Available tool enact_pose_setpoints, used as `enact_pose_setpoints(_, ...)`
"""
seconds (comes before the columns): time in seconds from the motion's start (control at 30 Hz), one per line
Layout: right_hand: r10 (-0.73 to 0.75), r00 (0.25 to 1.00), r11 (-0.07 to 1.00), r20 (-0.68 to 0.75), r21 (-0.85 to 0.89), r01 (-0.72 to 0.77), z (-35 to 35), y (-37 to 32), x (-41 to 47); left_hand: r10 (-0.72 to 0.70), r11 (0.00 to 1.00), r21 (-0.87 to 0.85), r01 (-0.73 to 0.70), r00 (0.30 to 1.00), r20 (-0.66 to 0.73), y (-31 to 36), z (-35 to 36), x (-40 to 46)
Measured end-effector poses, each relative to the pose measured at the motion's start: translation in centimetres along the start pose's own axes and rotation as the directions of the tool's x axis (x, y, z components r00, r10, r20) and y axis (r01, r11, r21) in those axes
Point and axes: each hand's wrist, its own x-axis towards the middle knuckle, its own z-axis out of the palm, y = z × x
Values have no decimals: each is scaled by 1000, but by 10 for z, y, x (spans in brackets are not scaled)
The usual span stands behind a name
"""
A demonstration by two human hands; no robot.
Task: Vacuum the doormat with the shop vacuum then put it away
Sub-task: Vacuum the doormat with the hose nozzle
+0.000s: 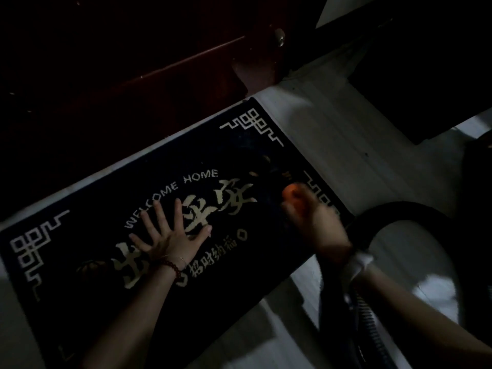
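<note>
Doormat lies on the floor, left hand pressing it flat with fingers spread, right hand clamped on the hose.

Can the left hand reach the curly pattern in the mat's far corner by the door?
Probably yes. The left hand lies flat on the mat, and nothing sits between it and that corner pattern, though it would need a long stretch forward.
</note>
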Motion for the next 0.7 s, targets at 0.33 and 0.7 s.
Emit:
enact_pose_setpoints(0.33, -83, 995, 995, 58, -51, 86, 8, -12, -19, -3, 1000, -12, 3, 1000, 21, 1, -1, -1)
enact_pose_setpoints(0.7, -174, 979, 978, 110, -93, 185, 22, -38, -26, -2, 1000, -13, 2, 1000, 4, 0, 2, 2)
